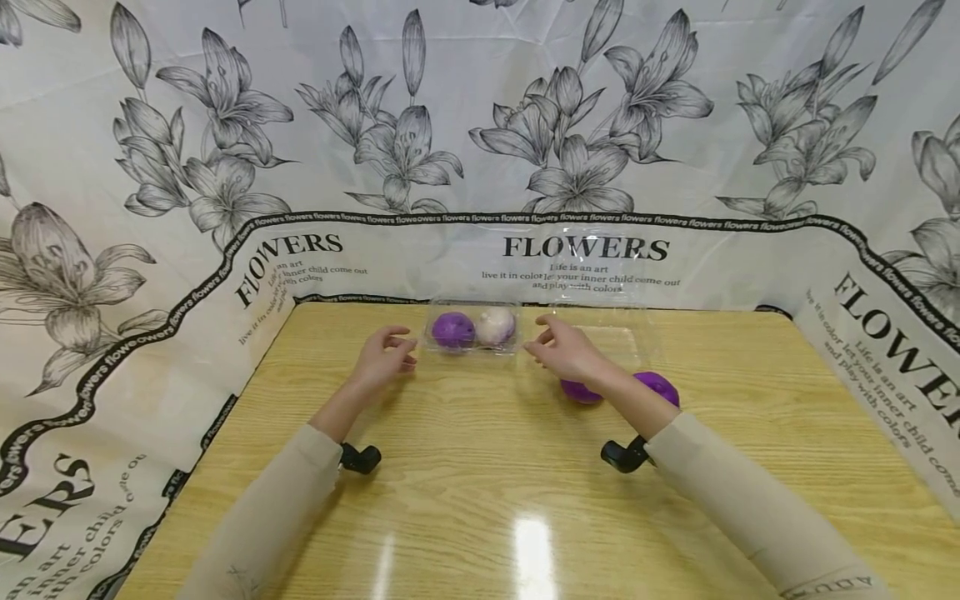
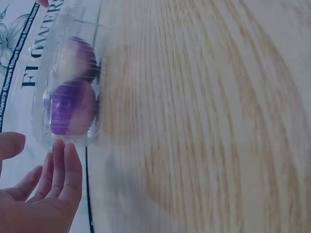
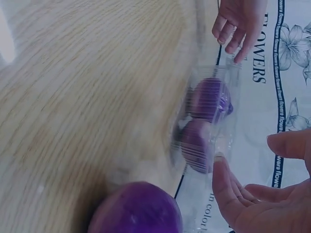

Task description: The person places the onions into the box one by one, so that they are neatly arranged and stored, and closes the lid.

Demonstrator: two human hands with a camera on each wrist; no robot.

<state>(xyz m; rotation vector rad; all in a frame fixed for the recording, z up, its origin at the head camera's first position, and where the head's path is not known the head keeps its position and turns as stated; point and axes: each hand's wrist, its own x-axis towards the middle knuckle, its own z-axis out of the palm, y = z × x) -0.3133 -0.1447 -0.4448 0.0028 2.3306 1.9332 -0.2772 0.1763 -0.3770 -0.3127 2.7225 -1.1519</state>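
Note:
A clear plastic box [image 1: 480, 348] near the table's far edge holds two round purple-and-white vegetables, like turnips. The left one shows a purple side [image 1: 453, 330]; its neighbour shows a mostly white one [image 1: 495, 324]. Just left of the box is my left hand [image 1: 382, 358], fingers loosely bent and holding nothing. My right hand [image 1: 566, 348] is by the box's right end, its fingers relaxed and its grasp empty. In the right wrist view the right fingertips overlap the near end of the box [image 3: 232, 102]; whether they touch it I cannot tell.
A second clear container [image 1: 611, 340], lid raised, stands behind my right hand. Two purple vegetables lie near my right forearm, one [image 1: 581, 392] partly hidden by the hand, the other [image 1: 658, 387] by the forearm. A flower-printed curtain [image 1: 420, 267] encloses the wooden table [image 1: 465, 467].

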